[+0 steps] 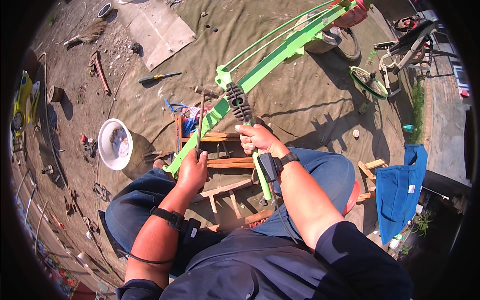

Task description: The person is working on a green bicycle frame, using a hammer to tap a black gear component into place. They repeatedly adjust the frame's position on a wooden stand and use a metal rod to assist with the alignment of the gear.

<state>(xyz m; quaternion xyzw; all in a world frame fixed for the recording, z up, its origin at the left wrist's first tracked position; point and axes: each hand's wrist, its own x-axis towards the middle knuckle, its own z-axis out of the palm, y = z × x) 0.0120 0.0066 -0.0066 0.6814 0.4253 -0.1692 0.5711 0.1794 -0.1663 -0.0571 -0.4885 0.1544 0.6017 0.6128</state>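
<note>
Across the scene slants a long bright green metal frame (pixel 272 60), its near end by my knees. My left hand (pixel 192 171) is closed around a thin rusty metal rod (pixel 201 120), which points up beside the green beam. A black ribbed rubber piece (pixel 238 101) sits at the joint of the frame's curved green fork. Just below it, my right hand (pixel 261 140) is wrapped around a green tube (pixel 261 176) whose lower end extends past my wrist. Part of the tube is hidden behind my fingers and a wrist-worn device.
A white bucket (pixel 115 145) stands on the left. A screwdriver (pixel 159 77) and a red pipe wrench (pixel 99 72) lie beyond it, near a broom (pixel 87 34). Wooden frames (pixel 235 192) lie between my legs. Blue cloth (pixel 400 190) hangs at right, near a wheeled frame (pixel 395 70).
</note>
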